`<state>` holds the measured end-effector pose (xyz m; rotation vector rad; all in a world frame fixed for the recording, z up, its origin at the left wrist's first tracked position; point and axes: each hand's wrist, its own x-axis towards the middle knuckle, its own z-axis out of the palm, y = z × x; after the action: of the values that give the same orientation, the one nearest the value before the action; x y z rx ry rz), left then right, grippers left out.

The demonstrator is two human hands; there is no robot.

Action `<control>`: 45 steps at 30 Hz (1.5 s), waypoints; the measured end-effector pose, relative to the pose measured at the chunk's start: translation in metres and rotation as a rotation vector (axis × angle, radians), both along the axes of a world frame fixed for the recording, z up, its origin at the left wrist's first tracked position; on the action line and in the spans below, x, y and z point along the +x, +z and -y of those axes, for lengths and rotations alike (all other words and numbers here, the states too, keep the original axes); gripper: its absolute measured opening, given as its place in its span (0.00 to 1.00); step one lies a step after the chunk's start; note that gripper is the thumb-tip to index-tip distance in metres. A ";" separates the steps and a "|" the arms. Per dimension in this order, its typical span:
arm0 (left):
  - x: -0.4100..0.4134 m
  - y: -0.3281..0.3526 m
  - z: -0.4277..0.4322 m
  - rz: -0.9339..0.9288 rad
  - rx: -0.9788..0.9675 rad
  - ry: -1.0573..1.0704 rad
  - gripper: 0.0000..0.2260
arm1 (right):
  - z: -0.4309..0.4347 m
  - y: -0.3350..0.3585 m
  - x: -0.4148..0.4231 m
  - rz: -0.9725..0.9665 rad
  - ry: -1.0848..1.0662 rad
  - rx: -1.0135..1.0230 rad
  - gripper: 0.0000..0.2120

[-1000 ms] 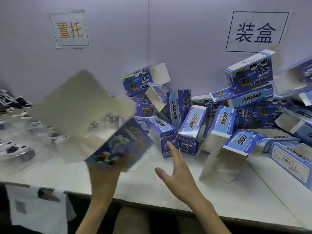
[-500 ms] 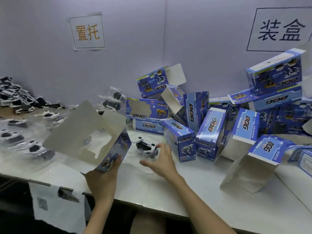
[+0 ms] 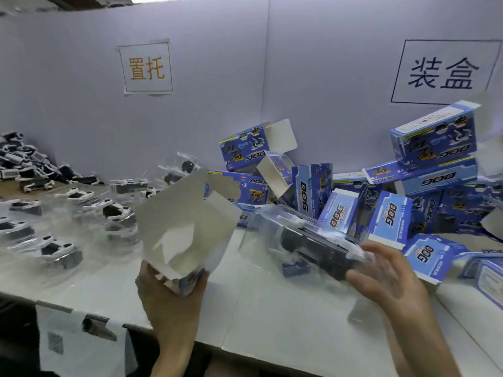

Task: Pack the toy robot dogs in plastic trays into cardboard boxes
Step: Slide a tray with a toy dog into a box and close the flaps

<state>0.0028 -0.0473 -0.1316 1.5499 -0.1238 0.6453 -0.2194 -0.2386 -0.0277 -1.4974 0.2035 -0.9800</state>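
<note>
Toy dog (image 3: 313,244) in its thin clear tray (image 3: 273,227) looks light, flexy, slippery, so my right hand (image 3: 389,278) curls round one end, left hand (image 3: 168,293) gripping the open box (image 3: 179,229) bottom.

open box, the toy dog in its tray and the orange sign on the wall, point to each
open box (image 3: 174,213): head view, grey inside of its raised wall
toy dog in tray (image 3: 313,245): head view, dark body of the dog
orange sign (image 3: 147,68): head view, middle of the paper

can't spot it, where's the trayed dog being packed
Head view, right of centre: the right hand holds the trayed dog beside the open box in the left hand.
</note>
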 end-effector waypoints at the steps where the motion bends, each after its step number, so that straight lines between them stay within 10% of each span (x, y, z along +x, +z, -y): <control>1: -0.011 0.006 0.009 0.037 0.093 0.048 0.47 | 0.007 0.001 -0.015 0.044 0.041 0.044 0.20; 10: -0.056 0.033 0.064 0.581 0.505 0.019 0.49 | 0.044 -0.008 -0.067 0.140 -0.065 0.066 0.23; 23: -0.048 0.038 0.043 0.703 0.581 -0.264 0.38 | 0.040 -0.005 -0.084 -0.142 -0.001 -0.080 0.31; 30: -0.058 0.031 0.047 0.845 0.782 -0.297 0.47 | 0.028 -0.005 -0.072 -0.326 0.049 -0.189 0.51; 33: -0.066 0.030 0.057 0.757 0.676 -0.362 0.43 | 0.028 -0.005 -0.069 -0.093 0.038 -0.032 0.71; 37: -0.073 0.026 0.067 0.276 0.182 -0.605 0.48 | 0.047 -0.002 -0.062 0.093 -0.166 0.022 0.15; 45: -0.089 0.047 0.079 0.106 -0.093 -0.747 0.34 | 0.055 -0.036 -0.050 0.112 -0.351 0.197 0.09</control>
<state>-0.0867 -0.1265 -0.0849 1.2508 -0.7052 0.1322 -0.2697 -0.2933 -0.0633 -1.2445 0.4802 -1.2812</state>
